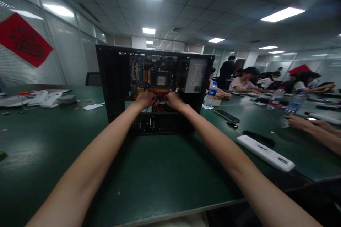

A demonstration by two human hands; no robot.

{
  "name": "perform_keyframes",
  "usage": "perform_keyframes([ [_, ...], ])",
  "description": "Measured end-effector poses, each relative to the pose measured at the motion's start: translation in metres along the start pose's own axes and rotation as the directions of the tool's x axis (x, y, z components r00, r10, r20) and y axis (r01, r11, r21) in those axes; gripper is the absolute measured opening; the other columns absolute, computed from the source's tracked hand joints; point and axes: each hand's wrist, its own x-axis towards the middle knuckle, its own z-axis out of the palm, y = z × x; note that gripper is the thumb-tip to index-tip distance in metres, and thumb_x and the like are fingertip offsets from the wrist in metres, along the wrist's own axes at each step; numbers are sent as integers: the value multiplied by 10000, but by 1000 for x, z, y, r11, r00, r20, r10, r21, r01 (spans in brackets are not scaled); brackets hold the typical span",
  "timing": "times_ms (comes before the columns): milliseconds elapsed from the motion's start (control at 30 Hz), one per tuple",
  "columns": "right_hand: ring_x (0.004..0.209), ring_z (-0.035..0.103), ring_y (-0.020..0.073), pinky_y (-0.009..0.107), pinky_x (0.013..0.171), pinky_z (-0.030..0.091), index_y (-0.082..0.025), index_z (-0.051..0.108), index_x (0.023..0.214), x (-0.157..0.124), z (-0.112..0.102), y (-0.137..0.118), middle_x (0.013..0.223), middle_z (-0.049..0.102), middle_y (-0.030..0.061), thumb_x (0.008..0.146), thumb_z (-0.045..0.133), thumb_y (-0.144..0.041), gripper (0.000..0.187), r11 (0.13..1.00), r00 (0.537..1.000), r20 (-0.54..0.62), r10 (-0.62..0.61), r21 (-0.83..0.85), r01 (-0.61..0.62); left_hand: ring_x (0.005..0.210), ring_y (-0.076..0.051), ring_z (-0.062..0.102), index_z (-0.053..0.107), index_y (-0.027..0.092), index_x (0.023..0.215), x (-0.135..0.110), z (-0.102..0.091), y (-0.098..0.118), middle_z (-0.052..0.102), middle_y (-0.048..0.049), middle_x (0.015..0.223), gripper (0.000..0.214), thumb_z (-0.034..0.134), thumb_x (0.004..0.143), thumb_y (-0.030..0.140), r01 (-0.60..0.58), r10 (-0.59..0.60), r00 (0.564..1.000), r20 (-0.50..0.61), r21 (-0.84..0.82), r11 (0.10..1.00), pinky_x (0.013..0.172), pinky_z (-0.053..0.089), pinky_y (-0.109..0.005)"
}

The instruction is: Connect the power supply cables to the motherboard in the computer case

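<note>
A black computer case stands with its open side facing me on the green table. Inside it are a motherboard, with a square metal processor, and a silver power supply at upper right. My left hand and my right hand reach in at either end of the orange memory slots along the board's lower edge. Both hands have curled fingers; what lies between the fingertips is hidden. Below and between them hangs a bundle of coloured cables.
On the right lie a white power bank marked 3, a phone and a water bottle. Another person's hands are at the far right. Papers and white parts lie at the left.
</note>
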Motion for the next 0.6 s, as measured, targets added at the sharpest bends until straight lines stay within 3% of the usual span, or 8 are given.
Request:
perform_keyframes([
  [600,1121,719,251,270,908,503,-113,817,1170,1,-5,-8,1188,781,167,930,570,-68,348,998,998,20,63,13,-63,1154,-324,726,807,297,1220,1,-4,-2,783,-94,1237,379,504,994,327,-7,6,1000,26,48,999,956,562,-391],
])
